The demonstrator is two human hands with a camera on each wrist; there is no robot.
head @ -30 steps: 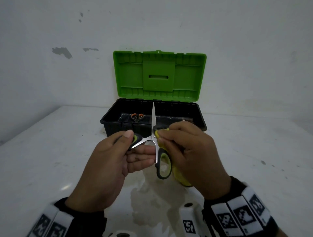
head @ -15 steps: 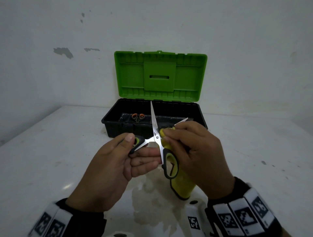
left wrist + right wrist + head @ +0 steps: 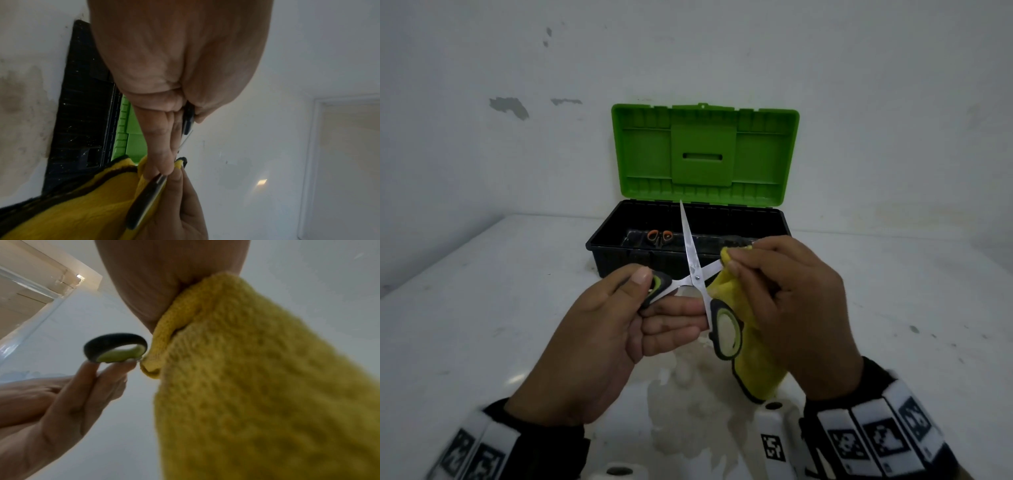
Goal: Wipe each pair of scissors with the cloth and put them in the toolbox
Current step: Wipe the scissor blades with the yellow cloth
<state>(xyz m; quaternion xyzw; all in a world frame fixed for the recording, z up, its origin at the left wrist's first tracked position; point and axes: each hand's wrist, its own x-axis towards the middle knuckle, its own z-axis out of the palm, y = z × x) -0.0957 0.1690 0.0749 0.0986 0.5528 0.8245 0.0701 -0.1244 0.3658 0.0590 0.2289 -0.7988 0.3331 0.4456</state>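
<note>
Gleaming steel scissors, blades splayed wide, being held above the counter before the ribbed black toolbox (glossy green lid up): left hand pinching one rubbery handle loop, right hand squeezing nubby yellow cloth round one blade.

Two pairs of scissors — one held, one boxed — one cloth, one toolbox.

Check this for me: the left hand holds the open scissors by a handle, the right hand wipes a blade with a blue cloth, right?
Not quite: the cloth is yellow, as the head view shows. The left hand holds the open scissors by a handle, and the right hand wipes a blade.
</note>
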